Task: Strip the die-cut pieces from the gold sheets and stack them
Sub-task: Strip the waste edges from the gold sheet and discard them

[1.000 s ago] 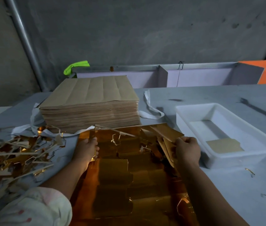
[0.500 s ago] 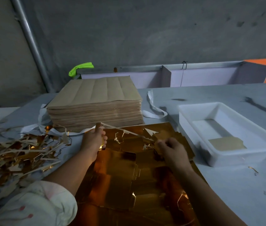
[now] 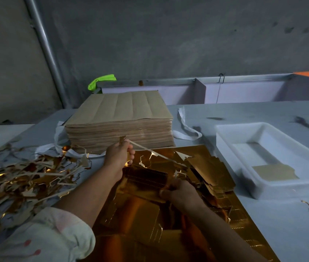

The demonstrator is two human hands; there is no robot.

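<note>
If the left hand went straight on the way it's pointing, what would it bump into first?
Probably the tall stack of brown sheets just beyond the left hand, which grips a thin strip. How close they are is hard to tell.

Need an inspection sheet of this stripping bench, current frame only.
surface: grey table, dark marks at right.
job's things: gold sheet under both hands; stripped pieces piled beside it; brown stack behind; one piece in white tray.
clutter: scrap pile at left; white strap by the stack.
grippers: left hand pinches a waste strip; right hand grips the gold sheet.
cables: nothing seen.
surroundings: grey wall, metal pipe, green cloth.
</note>
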